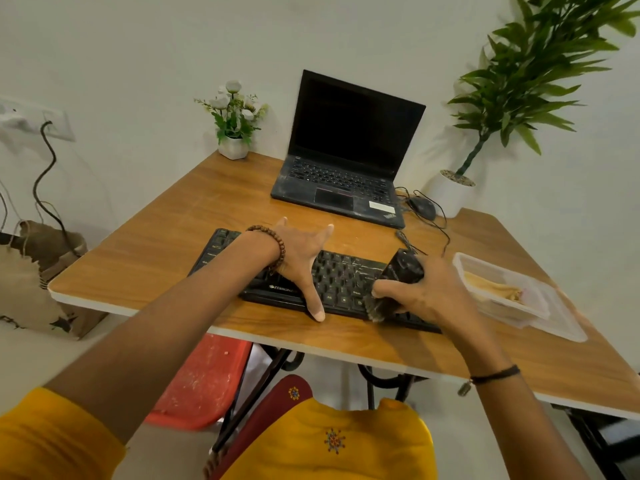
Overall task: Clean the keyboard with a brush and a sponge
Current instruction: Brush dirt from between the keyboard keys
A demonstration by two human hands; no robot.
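Brush stage, I reckon — my right hand [433,292] fingers wrapped round the brush [403,268], bristles on the keyboard [343,275] beneath them. My left hand [301,258] fingers splayed wide, pinning the keyboard. The sponge pass looks undone — maybe it's in the tub [491,266] right of my fingers.

A home-office corner. Beyond the right hand [429,292] gripping the brush [403,268], a laptop [346,161] and mouse [422,207] sit on a wooden desk [173,244] between two potted plants [235,119].

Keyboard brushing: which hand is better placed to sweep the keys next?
Right. The right hand grips the brush, bristles down on the keyboard; the left hand lies spread on it, holding no tool.
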